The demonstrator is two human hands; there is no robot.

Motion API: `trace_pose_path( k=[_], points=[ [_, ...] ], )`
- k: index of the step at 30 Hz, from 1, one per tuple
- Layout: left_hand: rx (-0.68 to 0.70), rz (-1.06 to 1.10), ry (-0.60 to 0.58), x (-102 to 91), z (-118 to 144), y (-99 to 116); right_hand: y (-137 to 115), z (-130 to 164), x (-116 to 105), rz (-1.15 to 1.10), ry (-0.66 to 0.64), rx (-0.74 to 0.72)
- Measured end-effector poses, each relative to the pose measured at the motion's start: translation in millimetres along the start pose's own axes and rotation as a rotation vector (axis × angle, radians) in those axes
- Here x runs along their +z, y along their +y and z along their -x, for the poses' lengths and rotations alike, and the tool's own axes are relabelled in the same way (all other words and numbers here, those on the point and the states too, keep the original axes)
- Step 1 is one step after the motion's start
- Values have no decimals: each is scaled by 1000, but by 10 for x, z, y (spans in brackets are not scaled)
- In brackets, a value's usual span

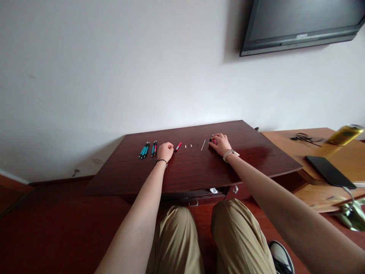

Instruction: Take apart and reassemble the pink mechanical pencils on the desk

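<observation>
My left hand (166, 151) rests on the dark wooden table (182, 175) with its fingers curled in; nothing shows in them. Just left of it lie a few teal and pink pens (154, 148), with several teal pens (144, 150) further left. To its right is a pink and black pen barrel (178, 147). Two small white pieces (188, 146), a tiny dark piece (197, 145) and a thin white rod (203, 145) continue the row. My right hand (221, 144) has its fingers around a pink and black pen part (214, 141), partly hidden, at the row's right end.
A lower wooden table (308, 146) on the right bears a black phone (329, 171), a coiled dark cable (306, 137) and a yellow can (345, 135). A television (305, 23) hangs on the wall above. My knees (236, 228) are close below the table's front edge.
</observation>
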State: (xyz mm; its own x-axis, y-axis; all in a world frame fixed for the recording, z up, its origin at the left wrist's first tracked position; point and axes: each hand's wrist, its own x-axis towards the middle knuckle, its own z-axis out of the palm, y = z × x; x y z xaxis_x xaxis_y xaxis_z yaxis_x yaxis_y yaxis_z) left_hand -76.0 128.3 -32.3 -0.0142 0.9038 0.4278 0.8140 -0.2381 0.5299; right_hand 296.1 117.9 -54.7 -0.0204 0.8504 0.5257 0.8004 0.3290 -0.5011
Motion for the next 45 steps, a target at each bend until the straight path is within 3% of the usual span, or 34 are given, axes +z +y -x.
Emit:
trace_pose_path(
  k=[18,45],
  points=[
    [63,-47,19,39,-35,-84,12,18,26,73,-19,60],
    [8,52,27,47,-15,-100,40,7,51,67,-7,89]
  ],
)
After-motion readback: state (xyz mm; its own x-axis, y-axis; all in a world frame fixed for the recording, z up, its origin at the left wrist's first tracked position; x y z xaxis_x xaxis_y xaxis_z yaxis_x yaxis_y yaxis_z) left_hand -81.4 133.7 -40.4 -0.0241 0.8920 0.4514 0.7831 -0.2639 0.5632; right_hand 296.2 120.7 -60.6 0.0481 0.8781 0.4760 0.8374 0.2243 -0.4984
